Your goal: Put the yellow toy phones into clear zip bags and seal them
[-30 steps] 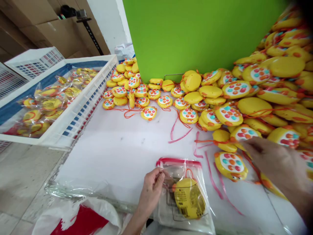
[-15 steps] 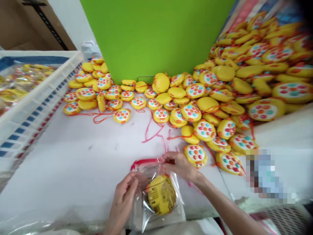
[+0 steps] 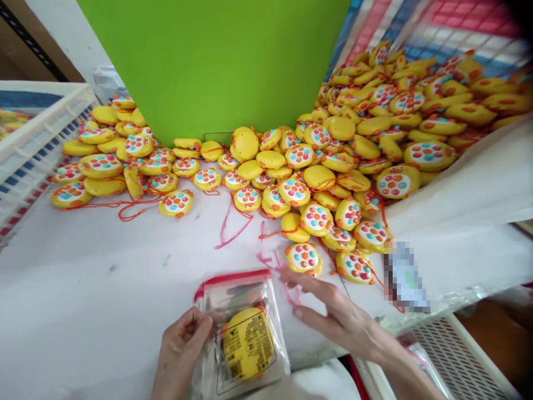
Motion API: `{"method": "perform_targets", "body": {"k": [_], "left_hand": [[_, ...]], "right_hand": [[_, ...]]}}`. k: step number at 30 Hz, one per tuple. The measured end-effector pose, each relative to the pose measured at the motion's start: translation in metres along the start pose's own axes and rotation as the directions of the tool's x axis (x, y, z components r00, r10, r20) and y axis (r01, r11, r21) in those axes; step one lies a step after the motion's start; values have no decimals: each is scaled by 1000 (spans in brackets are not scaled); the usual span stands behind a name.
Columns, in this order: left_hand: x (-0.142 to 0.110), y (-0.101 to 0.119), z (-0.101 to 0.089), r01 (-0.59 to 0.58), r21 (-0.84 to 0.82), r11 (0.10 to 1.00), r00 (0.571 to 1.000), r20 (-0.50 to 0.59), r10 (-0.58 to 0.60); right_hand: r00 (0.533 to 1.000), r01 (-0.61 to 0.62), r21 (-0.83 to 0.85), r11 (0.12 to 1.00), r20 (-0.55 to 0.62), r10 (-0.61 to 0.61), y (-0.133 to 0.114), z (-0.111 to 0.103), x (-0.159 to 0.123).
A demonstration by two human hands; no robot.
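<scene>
Gripping the left edge of a clear zip-top bag (image 3: 245,291) with a red strip along its far end, the left hand (image 3: 181,347) curls closed on the plastic. Inside the bag lies a round yellow toy (image 3: 249,344), its printed label side up and an orange cord looped above it. The bag rests flat on a white-covered table (image 3: 104,266), toward the near side. The right hand (image 3: 337,316) is open, fingers spread and holding nothing, just beside a loose pink cord (image 3: 291,294) and near a yellow toy with coloured buttons (image 3: 303,258). Farther off, a heaped pile of matching toys (image 3: 333,161) banks against a green board (image 3: 208,66). A white plastic crate (image 3: 50,128) stands at far left; another crate (image 3: 458,355) sits at near right.
</scene>
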State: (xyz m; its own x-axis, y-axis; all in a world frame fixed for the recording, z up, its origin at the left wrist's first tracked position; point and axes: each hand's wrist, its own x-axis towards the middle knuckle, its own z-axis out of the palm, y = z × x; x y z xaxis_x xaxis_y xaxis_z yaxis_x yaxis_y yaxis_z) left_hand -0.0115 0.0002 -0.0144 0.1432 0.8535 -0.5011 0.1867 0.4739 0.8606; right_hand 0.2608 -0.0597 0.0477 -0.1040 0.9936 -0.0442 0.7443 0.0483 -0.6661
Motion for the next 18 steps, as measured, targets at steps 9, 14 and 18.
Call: {"method": "perform_targets", "body": {"k": [9,14,18], "left_hand": [[-3,3,3,89,-176,980,995,-25,-95],[-2,-2,0,151,-206,967,988,38,-147],[-5,-1,2,173,-315,933,984,5,-180]], "right_hand": [[692,-632,-414,654,-682,237,134,-19,-137],[672,-710,-439,551,-657,342,161,-13,-157],[653,-741,-429,516,-639,406,158,-14,-151]]}}
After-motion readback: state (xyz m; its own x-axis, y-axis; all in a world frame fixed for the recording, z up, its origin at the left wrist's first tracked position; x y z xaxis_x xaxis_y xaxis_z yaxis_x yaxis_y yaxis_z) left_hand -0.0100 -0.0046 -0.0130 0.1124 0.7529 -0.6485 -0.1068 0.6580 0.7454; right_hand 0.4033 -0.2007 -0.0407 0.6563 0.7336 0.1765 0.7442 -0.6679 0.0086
